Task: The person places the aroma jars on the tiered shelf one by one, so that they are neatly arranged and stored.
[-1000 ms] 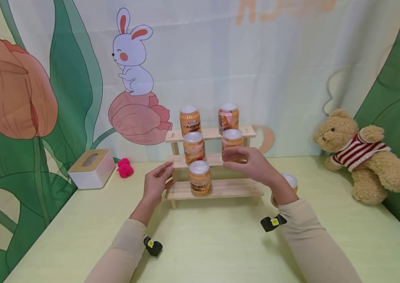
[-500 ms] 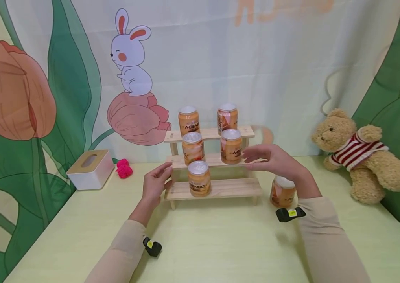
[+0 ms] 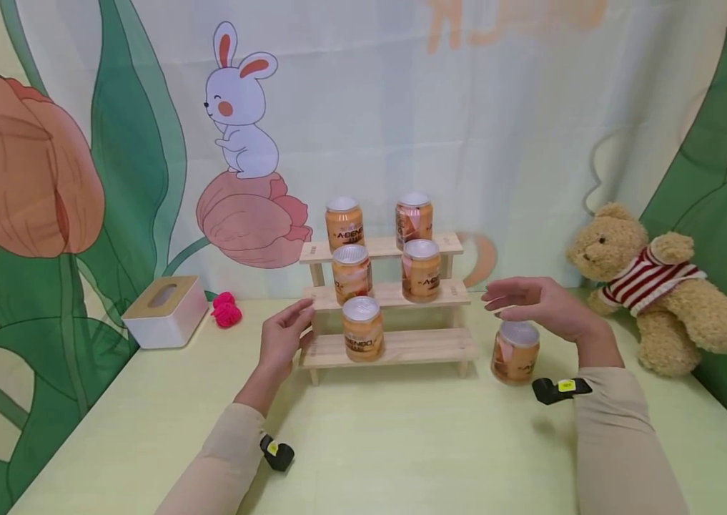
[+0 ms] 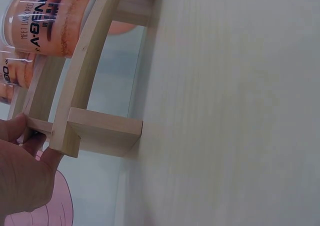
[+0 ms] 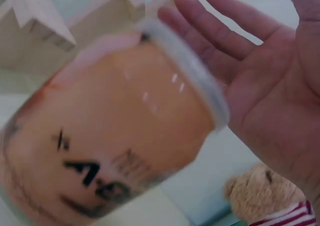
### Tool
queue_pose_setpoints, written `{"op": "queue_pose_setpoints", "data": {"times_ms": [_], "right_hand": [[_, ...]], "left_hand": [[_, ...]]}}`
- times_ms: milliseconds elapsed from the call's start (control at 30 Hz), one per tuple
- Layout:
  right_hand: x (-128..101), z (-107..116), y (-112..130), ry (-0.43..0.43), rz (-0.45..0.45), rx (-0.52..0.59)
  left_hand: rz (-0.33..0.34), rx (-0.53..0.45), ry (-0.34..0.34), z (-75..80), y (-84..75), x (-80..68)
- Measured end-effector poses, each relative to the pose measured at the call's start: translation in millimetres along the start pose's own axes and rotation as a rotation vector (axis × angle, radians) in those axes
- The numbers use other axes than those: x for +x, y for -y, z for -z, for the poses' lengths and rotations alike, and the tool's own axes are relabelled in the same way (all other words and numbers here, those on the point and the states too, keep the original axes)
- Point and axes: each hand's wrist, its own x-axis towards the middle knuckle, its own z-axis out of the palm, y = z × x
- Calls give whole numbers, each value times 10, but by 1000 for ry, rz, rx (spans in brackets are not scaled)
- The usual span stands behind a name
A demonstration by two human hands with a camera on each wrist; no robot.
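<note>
My right hand (image 3: 546, 306) hovers flat and open just over the loose can (image 3: 515, 352) on the table, right of the wooden rack (image 3: 402, 347). Left hand (image 3: 281, 336) pinches the rack's left end; wrist cam cuts off most fingers, and the can's label is blurry.

left hand (image 3: 282, 335) curled, right hand (image 3: 540, 304) flat

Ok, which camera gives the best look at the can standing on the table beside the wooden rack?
The head view: the can shows whole under the right hand. The right wrist view shows it close but blurred; the left wrist view misses it.
</note>
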Motion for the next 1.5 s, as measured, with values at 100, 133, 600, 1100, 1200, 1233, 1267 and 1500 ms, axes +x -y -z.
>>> {"op": "queue_pose_setpoints", "data": {"times_ms": [100,133,600,1100,1200,1233,1267,1500], "right_hand": [[-49,51,-82,32,36,57],[-62,65,-101,41,59,78],[-225,165,-468,189,88,204],[-284,130,-753,218,28,222],[-291,122,-795,219,31,244],[-292,119,-807,219,34,249],[-292,114,-815,216,33,255],[-300,112,-809,198,28,266]], "left_hand": [[-9,0,-2,-5,-4,5],[-12,-3,-3,-6,-6,7],[-14,-2,3,-12,-9,5],[-1,2,6,-8,5,6],[-2,2,7,-10,12,6],[-1,3,6,-11,10,4],[0,3,5,-10,11,2],[3,0,-5,-15,1,-6]]}}
